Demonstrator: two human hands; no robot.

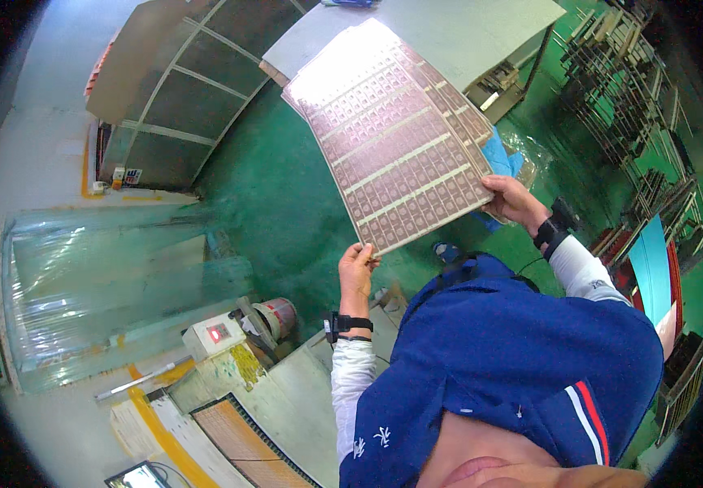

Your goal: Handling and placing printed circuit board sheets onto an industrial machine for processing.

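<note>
A large, thin, pinkish-brown panel (pixel 416 154) with rows of small round and square marks is held tilted in front of me. It looks like a printed circuit board sheet. My left hand (pixel 357 264) pinches its near left corner, thumb on top. At the near right corner, my right hand (pixel 514 202) grips the edge with its fingers underneath. More panels of the same look (pixel 467 116) show behind its right side, overlapping; how they are supported is partly hidden. Glare whitens the panel's far end.
A pale table (pixel 481 37) stands beyond the panels, with blue and clear plastic (pixel 504 154) near its right end. Metal racks (pixel 620 73) line the right. At lower left are a bench (pixel 294 403), a small machine with a red display (pixel 215 335) and plastic-wrapped sheets (pixel 107 276).
</note>
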